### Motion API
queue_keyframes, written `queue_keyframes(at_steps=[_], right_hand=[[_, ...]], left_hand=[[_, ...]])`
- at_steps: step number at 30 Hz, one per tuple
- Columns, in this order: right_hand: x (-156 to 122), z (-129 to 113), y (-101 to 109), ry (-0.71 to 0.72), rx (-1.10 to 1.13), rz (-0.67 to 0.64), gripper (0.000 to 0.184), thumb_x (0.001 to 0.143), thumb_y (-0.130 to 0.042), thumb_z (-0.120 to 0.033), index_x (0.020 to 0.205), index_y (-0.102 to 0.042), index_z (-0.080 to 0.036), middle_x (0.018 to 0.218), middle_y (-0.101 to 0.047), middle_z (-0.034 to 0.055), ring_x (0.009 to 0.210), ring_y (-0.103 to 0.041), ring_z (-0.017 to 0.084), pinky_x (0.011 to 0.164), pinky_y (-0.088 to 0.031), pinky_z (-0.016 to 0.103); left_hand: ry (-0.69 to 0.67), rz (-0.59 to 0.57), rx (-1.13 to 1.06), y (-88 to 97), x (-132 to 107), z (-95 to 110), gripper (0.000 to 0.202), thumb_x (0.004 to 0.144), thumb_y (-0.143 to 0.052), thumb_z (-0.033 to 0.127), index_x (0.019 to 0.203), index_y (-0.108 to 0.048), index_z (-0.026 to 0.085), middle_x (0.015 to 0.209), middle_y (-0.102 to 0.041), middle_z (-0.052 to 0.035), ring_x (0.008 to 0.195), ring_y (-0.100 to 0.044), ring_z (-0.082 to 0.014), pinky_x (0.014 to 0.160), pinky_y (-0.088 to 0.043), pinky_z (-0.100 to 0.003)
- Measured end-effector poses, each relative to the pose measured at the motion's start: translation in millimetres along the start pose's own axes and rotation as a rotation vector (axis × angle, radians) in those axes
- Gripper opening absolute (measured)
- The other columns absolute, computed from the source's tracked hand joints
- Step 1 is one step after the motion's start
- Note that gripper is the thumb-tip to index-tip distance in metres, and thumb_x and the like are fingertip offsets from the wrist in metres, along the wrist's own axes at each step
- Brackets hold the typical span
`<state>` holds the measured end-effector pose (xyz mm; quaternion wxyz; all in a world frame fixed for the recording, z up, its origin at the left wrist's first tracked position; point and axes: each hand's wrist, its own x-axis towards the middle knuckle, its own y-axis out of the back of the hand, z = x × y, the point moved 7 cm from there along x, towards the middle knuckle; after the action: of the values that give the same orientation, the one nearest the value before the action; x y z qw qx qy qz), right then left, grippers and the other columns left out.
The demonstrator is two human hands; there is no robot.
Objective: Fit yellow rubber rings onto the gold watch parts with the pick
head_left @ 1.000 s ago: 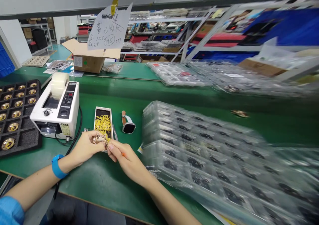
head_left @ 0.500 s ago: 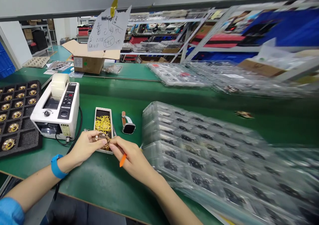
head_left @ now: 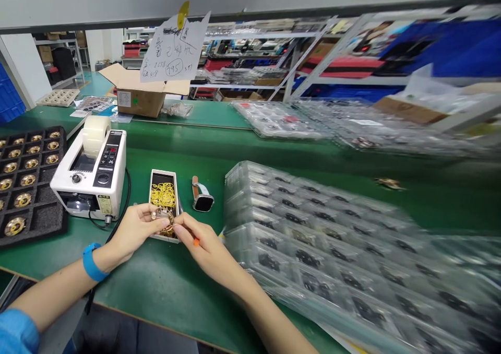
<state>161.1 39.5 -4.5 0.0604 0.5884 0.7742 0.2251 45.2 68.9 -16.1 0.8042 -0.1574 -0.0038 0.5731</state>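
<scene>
A green bench with a smooth, faintly glossy top underlies the whole arrangement. On its right side, a stack of clear plastic trays, moulded into rows of rectangular cells with dark pieces inside, is smeared by blur toward the right, so its contents cannot be identified. The black foam tray, matte and grainy, carries round gold-coloured pieces in square recesses; the left edge of the view cuts it off. Beside it stands a white tape dispenser with a translucent roll. The left hand, below a blue wristband, reaches in from the lower left, thumb and fingers nearly closed on a round metal part. The right hand comes from the lower right, fingers curled and fingertips pinched together at the part's right edge. The narrow white-walled box lies just behind, its near end partly covered by hands and part. To its right rests a square-faced watch. The metal part is ring-like and shiny, its left portion hidden by fingers. An orange item protrudes below the right fingers, the remainder concealed. Thin yellow loops lie tangled inside the box.
</scene>
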Motion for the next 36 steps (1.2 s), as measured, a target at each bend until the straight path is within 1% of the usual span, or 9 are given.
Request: queue_keyframes(at_steps=[9, 13, 17, 21, 25, 28, 30, 32, 36], right_hand=[[2.6, 20.4, -12.4, -0.260, 0.459, 0.020, 0.052, 0.080, -0.047, -0.067, 0.059, -0.040, -0.020, 0.046, -0.032, -0.0069, 0.046, -0.022, 0.008, 0.047, -0.019, 0.024], [0.5, 25.9, -0.6, -0.346, 0.593, 0.179, 0.050, 0.074, -0.059, -0.065, 0.058, -0.046, -0.019, 0.042, -0.028, -0.0089, 0.043, -0.018, 0.006, 0.045, -0.015, 0.023], [2.3, 24.0, -12.2, -0.407, 0.759, 0.107, 0.047, 0.066, -0.069, -0.060, 0.066, -0.054, -0.016, 0.053, -0.040, -0.0055, 0.045, -0.017, 0.004, 0.043, -0.011, 0.022], [3.2, 27.8, -18.4, -0.421, 0.853, 0.107, 0.048, 0.058, -0.077, -0.057, 0.066, -0.055, -0.016, 0.058, -0.038, -0.0047, 0.048, -0.016, 0.004, 0.042, -0.011, 0.021], [2.7, 32.9, -9.5, -0.402, 0.735, 0.155, 0.053, 0.056, -0.076, -0.064, 0.060, -0.055, -0.015, 0.050, -0.024, -0.0086, 0.047, -0.013, 0.004, 0.044, -0.011, 0.022], [0.2, 32.0, 3.8, -0.387, 0.581, 0.270, 0.057, 0.049, -0.076, -0.069, 0.061, -0.061, -0.015, 0.050, -0.029, -0.0064, 0.047, -0.018, 0.006, 0.045, -0.015, 0.023], [-1.9, 29.5, 9.9, -0.383, 0.496, 0.334, 0.058, 0.047, -0.075, -0.071, 0.060, -0.063, -0.015, 0.049, -0.031, -0.0049, 0.048, -0.023, 0.008, 0.045, -0.019, 0.024], [-2.7, 26.3, 11.4, -0.377, 0.446, 0.352, 0.058, 0.047, -0.073, -0.072, 0.058, -0.065, -0.016, 0.047, -0.030, -0.0043, 0.049, -0.025, 0.009, 0.046, -0.022, 0.025], [-1.2, 19.5, 10.4, -0.340, 0.413, 0.337, 0.056, 0.048, -0.071, -0.072, 0.054, -0.066, -0.016, 0.046, -0.029, -0.0036, 0.049, -0.025, 0.010, 0.046, -0.022, 0.026]], left_hand=[[-0.071, -0.034, 0.093, 0.5, 0.7, 1.4, 0.037, 0.065, -0.075, 0.045, 0.076, -0.064, 0.012, 0.059, -0.052, 0.0022, 0.052, -0.042, -0.0088, 0.051, -0.034, -0.023], [-0.401, 0.046, 0.507, 7.3, -4.2, 20.4, 0.020, 0.084, -0.056, 0.032, 0.077, -0.065, 0.014, 0.066, -0.051, -0.0005, 0.059, -0.047, -0.0122, 0.056, -0.040, -0.025], [-0.859, 0.069, 1.075, -5.1, -19.7, 30.5, 0.029, 0.092, -0.038, 0.018, 0.098, -0.066, 0.015, 0.075, -0.058, -0.0071, 0.072, -0.054, -0.0180, 0.067, -0.047, -0.031], [-0.970, -0.075, 1.378, -25.8, -25.3, 18.7, 0.033, 0.095, -0.033, 0.017, 0.111, -0.062, 0.014, 0.093, -0.066, -0.0135, 0.083, -0.061, -0.0214, 0.073, -0.052, -0.035], [-0.995, -0.079, 1.331, -30.6, -40.1, 22.5, 0.034, 0.093, -0.036, 0.012, 0.119, -0.057, 0.013, 0.114, -0.064, -0.0176, 0.101, -0.060, -0.0246, 0.084, -0.052, -0.040], [-0.771, 0.184, 0.940, 9.7, -53.8, 30.0, 0.026, 0.088, -0.051, 0.022, 0.110, -0.063, 0.016, 0.110, -0.065, -0.0150, 0.099, -0.061, -0.0243, 0.083, -0.052, -0.038], [-0.514, 0.414, 0.531, 57.5, -64.5, 21.0, 0.029, 0.083, -0.059, 0.039, 0.096, -0.067, 0.015, 0.084, -0.067, -0.0097, 0.074, -0.063, -0.0188, 0.062, -0.051, -0.029], [-0.319, 0.584, 0.181, 99.4, -76.6, 6.9, 0.044, 0.079, -0.059, 0.054, 0.088, -0.067, 0.013, 0.059, -0.058, -0.0011, 0.048, -0.050, -0.0107, 0.044, -0.037, -0.022], [-0.303, 0.668, 0.026, 135.5, -85.5, 19.7, 0.046, 0.069, -0.068, 0.057, 0.073, -0.062, 0.012, 0.041, -0.033, 0.0100, 0.036, -0.026, -0.0045, 0.039, -0.020, -0.020]])
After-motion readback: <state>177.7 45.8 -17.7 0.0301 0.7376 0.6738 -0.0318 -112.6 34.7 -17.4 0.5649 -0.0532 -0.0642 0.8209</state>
